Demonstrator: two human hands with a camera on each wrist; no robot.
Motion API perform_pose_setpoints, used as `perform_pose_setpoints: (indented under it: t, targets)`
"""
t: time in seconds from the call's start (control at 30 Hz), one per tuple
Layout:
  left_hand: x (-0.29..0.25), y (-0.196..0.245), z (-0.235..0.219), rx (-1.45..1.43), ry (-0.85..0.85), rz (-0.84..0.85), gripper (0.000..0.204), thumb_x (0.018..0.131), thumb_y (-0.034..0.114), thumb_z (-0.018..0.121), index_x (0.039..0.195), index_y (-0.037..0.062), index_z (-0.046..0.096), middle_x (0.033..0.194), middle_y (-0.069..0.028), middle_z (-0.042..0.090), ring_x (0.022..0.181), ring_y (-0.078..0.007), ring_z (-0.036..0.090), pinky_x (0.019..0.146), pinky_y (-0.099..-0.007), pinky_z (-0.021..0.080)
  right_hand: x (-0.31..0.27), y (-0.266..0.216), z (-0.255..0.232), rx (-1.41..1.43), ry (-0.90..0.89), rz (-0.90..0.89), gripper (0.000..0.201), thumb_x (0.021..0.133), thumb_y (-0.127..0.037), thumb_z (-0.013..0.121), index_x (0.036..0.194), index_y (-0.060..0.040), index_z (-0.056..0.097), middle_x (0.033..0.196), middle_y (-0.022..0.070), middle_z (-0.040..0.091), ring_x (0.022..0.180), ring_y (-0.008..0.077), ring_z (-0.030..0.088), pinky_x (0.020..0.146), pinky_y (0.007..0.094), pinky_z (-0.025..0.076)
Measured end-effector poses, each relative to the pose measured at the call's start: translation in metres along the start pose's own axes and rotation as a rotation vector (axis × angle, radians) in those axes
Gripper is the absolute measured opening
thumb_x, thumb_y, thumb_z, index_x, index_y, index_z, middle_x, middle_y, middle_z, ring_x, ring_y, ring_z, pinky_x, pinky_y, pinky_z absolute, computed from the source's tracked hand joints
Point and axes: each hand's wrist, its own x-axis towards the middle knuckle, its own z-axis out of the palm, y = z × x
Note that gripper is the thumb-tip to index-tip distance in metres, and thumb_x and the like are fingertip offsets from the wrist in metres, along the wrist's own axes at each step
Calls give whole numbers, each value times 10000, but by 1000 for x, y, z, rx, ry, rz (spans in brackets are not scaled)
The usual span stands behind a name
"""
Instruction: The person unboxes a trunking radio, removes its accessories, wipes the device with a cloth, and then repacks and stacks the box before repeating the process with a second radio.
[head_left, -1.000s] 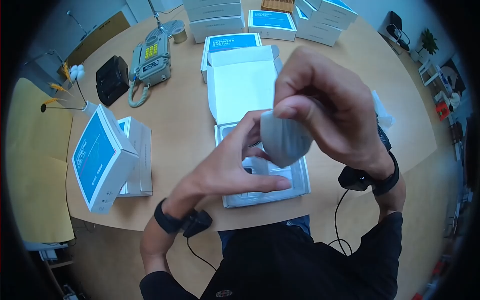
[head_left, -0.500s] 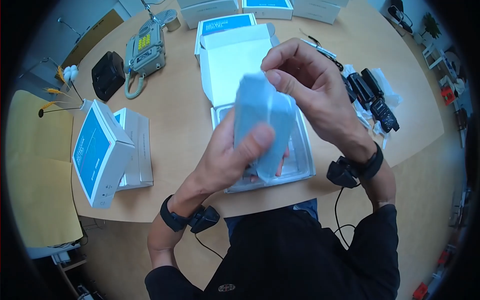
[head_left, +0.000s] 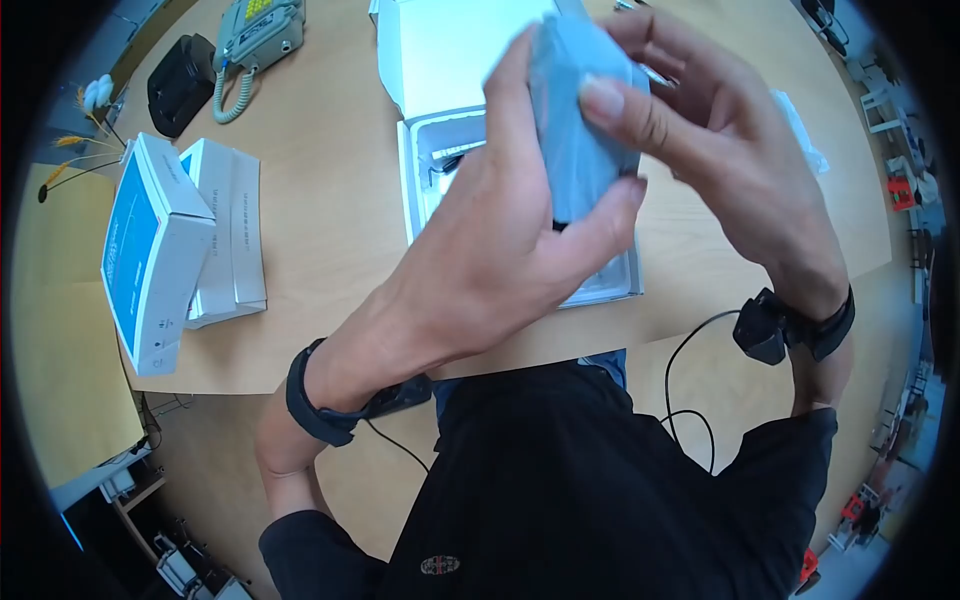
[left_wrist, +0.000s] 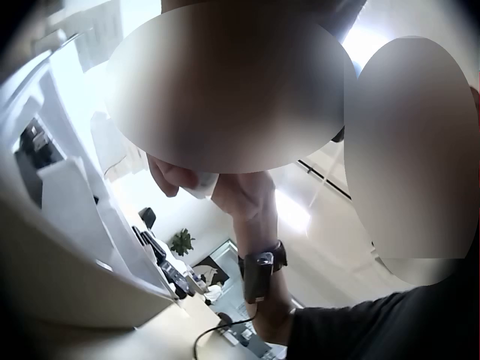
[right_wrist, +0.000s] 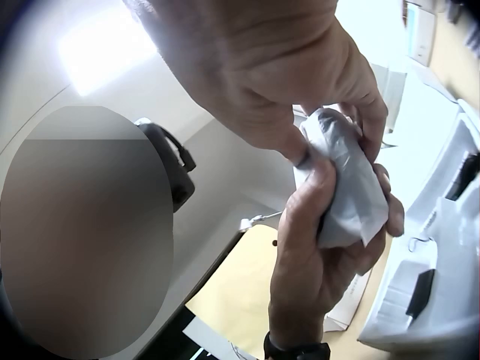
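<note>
Clasping a wrapped item (head_left: 580, 140) over an open box (head_left: 404, 190), left hand (head_left: 470, 240) and right hand (head_left: 735, 150) meet, head view; the left wrist view hides their hold; in the right wrist view, fingers (right_wrist: 373, 135) clamp it, apparently unboxed, not unwrapped.

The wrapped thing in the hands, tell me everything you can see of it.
The wrapped thing is a longish, blocky packet in wrinkled, cloudy, plastic-like film. Something dark shows at its near end; what's inside I can't tell. The left hand and right hand grip it, tilted, above the open box.
</note>
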Motion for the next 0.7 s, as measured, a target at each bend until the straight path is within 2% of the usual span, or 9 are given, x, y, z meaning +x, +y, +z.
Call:
perform_pose_setpoints:
  t: [0.1,0.17,0.23,0.27,0.37,0.4,0.5,0.53,0.7]
  targets:
    - [-18,-2,1,13,-157,-256,874,990,215,672,1592,-26,86,1305,-164,551,1113,-198,613,933,-361,529,-9,22,-2,104,-151,109,419,976,-276,728,1275,-21,583,1156,38,657,1080,121,605,956,285,480]
    - [-24,2,7,-22,-181,-407,936,973,210,694,1599,-52,51,1303,-227,554,1150,-293,614,949,-417,523,-15,29,0,142,-161,203,430,968,-286,738,1265,-20,581,1141,46,657,1082,120,603,970,300,470]
    - [-30,-1,15,264,-106,-246,942,943,233,732,1589,-65,115,1263,-281,556,1158,-377,593,955,-440,503,-18,41,1,76,-145,172,363,975,-280,725,1191,-10,616,1075,50,652,998,134,621,868,289,503]
    - [-32,-3,16,482,-35,-8,943,859,277,799,1571,-36,267,1311,-297,524,1197,-401,568,960,-471,479,-18,49,-1,100,-140,202,366,970,-281,728,1187,-8,616,1073,56,658,995,134,621,862,301,509]
    - [-45,8,13,849,-20,265,917,736,337,852,1461,-52,447,1380,-267,493,1288,-391,502,964,-486,451,-17,59,-3,-109,-148,45,366,957,-252,728,1190,1,606,1067,68,662,996,146,622,851,314,514]
    - [-49,19,14,851,-116,241,855,673,335,868,1389,-5,547,1396,-186,508,1349,-381,477,1016,-518,441,-18,56,1,-213,-126,-21,325,937,-177,705,1178,11,595,1020,137,686,953,234,676,832,340,530]
    - [-65,5,22,886,-225,186,803,722,325,844,1390,-11,550,1495,-196,449,1391,-401,443,1090,-532,401,-18,42,9,-486,-179,37,371,917,-65,646,1280,-33,579,1091,163,697,1014,269,698,882,382,547]
    - [-65,-6,22,968,-215,238,775,708,308,855,1351,-25,577,1499,-221,451,1409,-418,437,1115,-509,408,-16,34,12,-552,-192,48,391,905,-57,660,1289,-63,587,1075,185,701,931,348,701,789,420,557]
    - [-70,-13,20,929,-247,170,747,705,263,866,1330,-44,593,1474,-265,472,1394,-421,468,1044,-436,483,-30,41,30,-1027,-223,-152,420,862,-85,707,1270,-62,612,1103,130,714,981,295,669,871,405,469]
